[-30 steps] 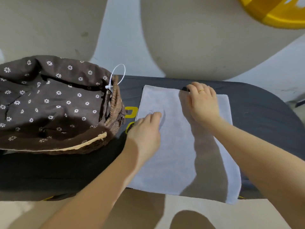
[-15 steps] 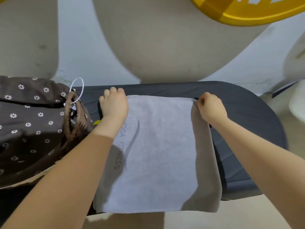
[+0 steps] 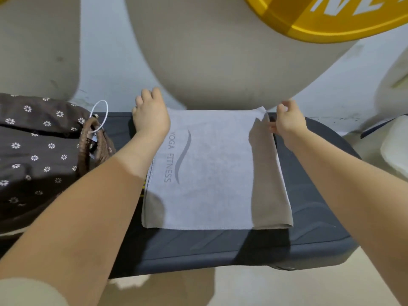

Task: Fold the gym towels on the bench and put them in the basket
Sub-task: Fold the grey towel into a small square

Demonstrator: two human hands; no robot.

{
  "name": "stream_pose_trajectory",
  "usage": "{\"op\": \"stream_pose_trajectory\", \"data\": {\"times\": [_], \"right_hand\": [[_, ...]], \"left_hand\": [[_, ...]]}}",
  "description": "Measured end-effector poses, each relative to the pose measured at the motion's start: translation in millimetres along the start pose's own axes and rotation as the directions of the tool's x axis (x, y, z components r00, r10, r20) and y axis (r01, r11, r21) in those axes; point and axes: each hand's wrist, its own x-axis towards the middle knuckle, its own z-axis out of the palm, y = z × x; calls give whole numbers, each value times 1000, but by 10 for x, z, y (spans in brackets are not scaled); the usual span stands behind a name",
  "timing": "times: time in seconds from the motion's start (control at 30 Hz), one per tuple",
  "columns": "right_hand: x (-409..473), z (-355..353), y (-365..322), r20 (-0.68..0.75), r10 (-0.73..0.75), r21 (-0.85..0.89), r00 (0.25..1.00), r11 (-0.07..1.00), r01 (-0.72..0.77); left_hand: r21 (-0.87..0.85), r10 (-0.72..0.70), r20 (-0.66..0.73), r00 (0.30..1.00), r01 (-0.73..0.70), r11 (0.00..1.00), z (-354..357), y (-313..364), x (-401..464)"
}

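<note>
A light grey towel [image 3: 212, 173] printed "YOGA FITNESS" lies folded on the dark padded bench [image 3: 220, 246]. My left hand [image 3: 151, 114] grips the towel's far left corner. At the far right corner, my right hand [image 3: 287, 120] pinches the cloth, which is slightly lifted there. The wicker basket [image 3: 88, 149], lined with brown flowered cloth, stands on the bench to the left of the towel, beside my left forearm.
A white loop tag [image 3: 99, 115] hangs from the basket's handle. A yellow weight plate [image 3: 331, 16] fills the upper right corner. The floor behind the bench is grey and pale. A white object [image 3: 395, 149] sits at the right edge.
The towel has been drawn further onto the bench, so its near edge no longer hangs over the front. Both hands moved from its middle to its far corners and now hold them.
</note>
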Motion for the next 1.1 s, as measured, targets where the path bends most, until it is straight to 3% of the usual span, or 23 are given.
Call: {"op": "stream_pose_trajectory", "data": {"times": [0.07, 0.17, 0.23, 0.4, 0.57, 0.63, 0.73, 0.97, 1.1], "right_hand": [[-242, -10, 187, 27, -70, -92, 997, 993, 72], [-576, -71, 487, 72, -233, -196, 970, 950, 243], [-774, -118, 637, 93, -275, -228, 957, 930, 289], [-1131, -240, 929, 203, -318, -312, 926, 875, 369], [-1389, -345, 1011, 317, -316, -331, 894, 847, 416], [-1456, -409, 1029, 394, -345, -319, 852, 818, 479], [-1502, -510, 1092, 524, -373, -404, 766, 683, 609], [-1640, -615, 1179, 543, -425, -412, 724, 617, 671], [-1747, -563, 1248, 384, -451, -434, 806, 682, 589]], "left_hand": [[65, 90, 37, 995, -92, 994, 12, -73, -235], [-12, 148, 84, 985, -147, 989, -83, -181, -688], [-38, 89, 139, 986, -85, 996, -162, -255, -991], [116, -54, 254, 966, 25, 993, -246, -478, -1501], [46, -136, 375, 917, 128, 991, -229, -559, -1806], [32, -168, 346, 923, 167, 985, -212, -546, -1896], [4, -201, 338, 919, 212, 977, -193, -517, -1948], [47, -328, 290, 899, 329, 943, -244, -350, -2064], [12, -298, 365, 882, 315, 949, -214, -447, -1970]]}}
